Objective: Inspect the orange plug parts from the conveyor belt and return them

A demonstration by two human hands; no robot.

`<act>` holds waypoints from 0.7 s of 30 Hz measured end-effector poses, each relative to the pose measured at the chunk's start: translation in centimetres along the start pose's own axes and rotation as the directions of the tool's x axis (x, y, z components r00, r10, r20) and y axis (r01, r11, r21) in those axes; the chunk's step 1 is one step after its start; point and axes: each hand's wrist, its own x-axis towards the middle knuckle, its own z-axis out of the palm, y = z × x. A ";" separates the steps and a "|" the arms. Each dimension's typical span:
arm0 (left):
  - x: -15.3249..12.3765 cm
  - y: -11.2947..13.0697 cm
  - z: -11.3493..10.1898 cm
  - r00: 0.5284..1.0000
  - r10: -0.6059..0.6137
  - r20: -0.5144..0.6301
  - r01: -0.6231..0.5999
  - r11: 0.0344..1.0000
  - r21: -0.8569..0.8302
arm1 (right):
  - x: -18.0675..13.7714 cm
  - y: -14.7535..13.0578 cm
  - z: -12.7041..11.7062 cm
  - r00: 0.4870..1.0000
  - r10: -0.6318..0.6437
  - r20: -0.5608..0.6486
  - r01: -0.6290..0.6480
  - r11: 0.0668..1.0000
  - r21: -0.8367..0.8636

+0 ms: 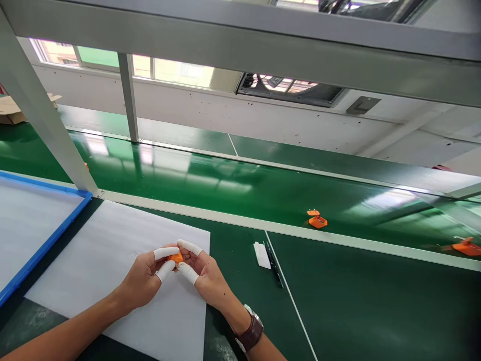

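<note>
My left hand and my right hand meet over a white foam sheet on the green bench. Both wear white finger cots on thumb and forefinger. Between the fingertips of both hands sits a small orange plastic part, pinched from either side. Most of the part is hidden by my fingers. A watch with a brown strap is on my right wrist.
A green conveyor belt runs behind the bench, carrying an orange part and another orange part at far right. A blue-framed white tray lies at left, a small white label right of the sheet, a grey frame post at left.
</note>
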 end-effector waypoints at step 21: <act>1.9 -0.6 -0.4 0.979 -0.102 -0.179 0.070 0.982 -0.177 | 0.7 1.3 -1.5 0.931 -0.299 0.211 0.340 0.491 -0.802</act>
